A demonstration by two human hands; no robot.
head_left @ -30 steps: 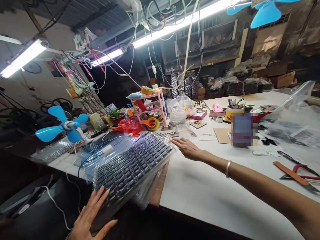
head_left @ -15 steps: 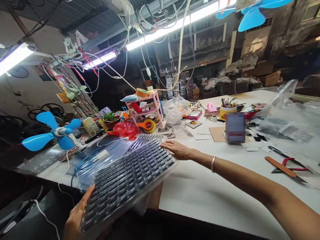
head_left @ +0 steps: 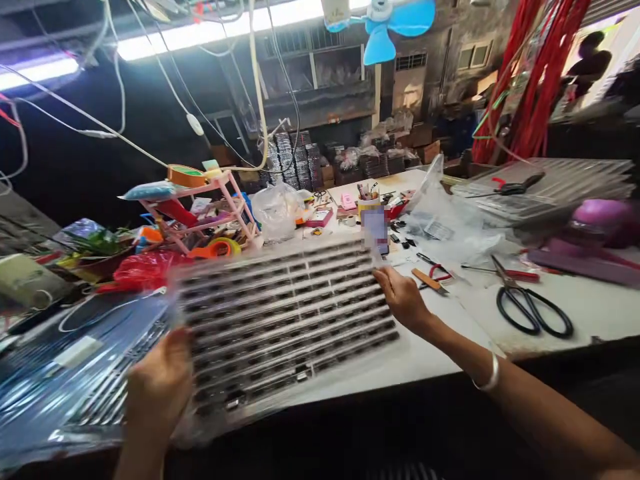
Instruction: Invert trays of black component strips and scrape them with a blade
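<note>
A clear plastic tray with long rows of small dark pieces is held up in front of me over the table's front edge, its face tilted toward me. My left hand grips its left end, thumb over the rim; motion blurs those fingers. The opposite end is pinched by my right hand, with a bracelet on that wrist. Blur keeps the small pieces from being made out. To the left, beside my left hand, lie clear plastic sheets and another tray with rows of dark strips.
Scissors, an orange-handled knife and red-handled pliers lie right on the white table. A pink rack stands behind the tray, near red plastic. Stacked clear trays sit at far right.
The tray has come up off the left-hand pile and moved right, turning its face toward me. Both hands moved with it, and my view swung right.
</note>
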